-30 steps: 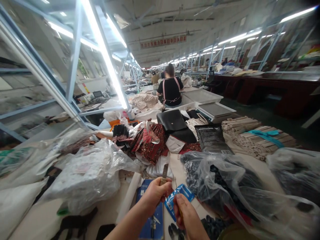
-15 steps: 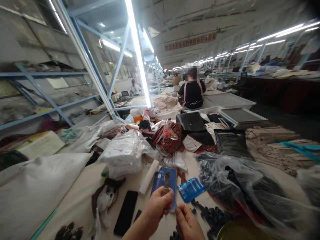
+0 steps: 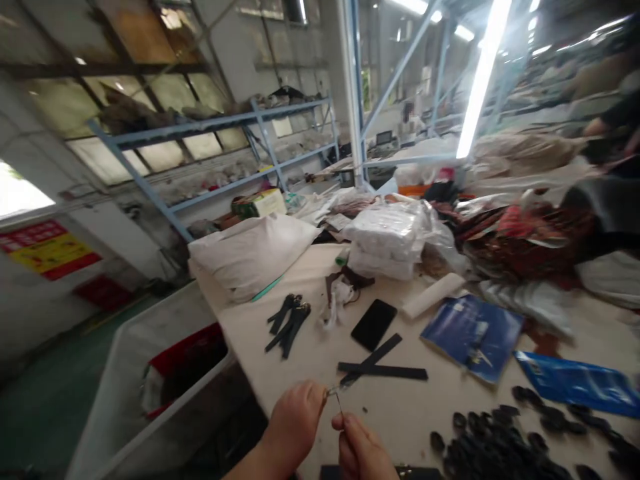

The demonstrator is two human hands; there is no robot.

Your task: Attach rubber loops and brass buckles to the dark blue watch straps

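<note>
My left hand point(image 3: 297, 421) is closed around a small piece, mostly hidden by the fingers, with a shiny metal-looking end point(image 3: 332, 391) showing past the thumb. Close by on the right, the fingertips of my right hand point(image 3: 364, 445) pinch a thin thread-like strand point(image 3: 339, 403) that runs up toward that shiny end. Just beyond my hands, two flat dark strips point(image 3: 407, 372) lie crossed on the pale tabletop. Below them, partly behind my right hand, is another dark strip with small metal bits point(image 3: 417, 472).
Left of the table stands a white bin point(image 3: 117, 373). Dark straps with metal ends point(image 3: 290, 328), a black phone point(image 3: 374, 325), a blue booklet point(image 3: 475, 337), a blue packet point(image 3: 580, 383) and a heap of small black pieces point(image 3: 493, 440) lie around. Plastic-wrapped bundles point(image 3: 387, 233) sit behind.
The view has swung left and down, bringing in the bin and the crossed strips. The brown, blade-like piece that stuck up from my left hand no longer shows upright.
</note>
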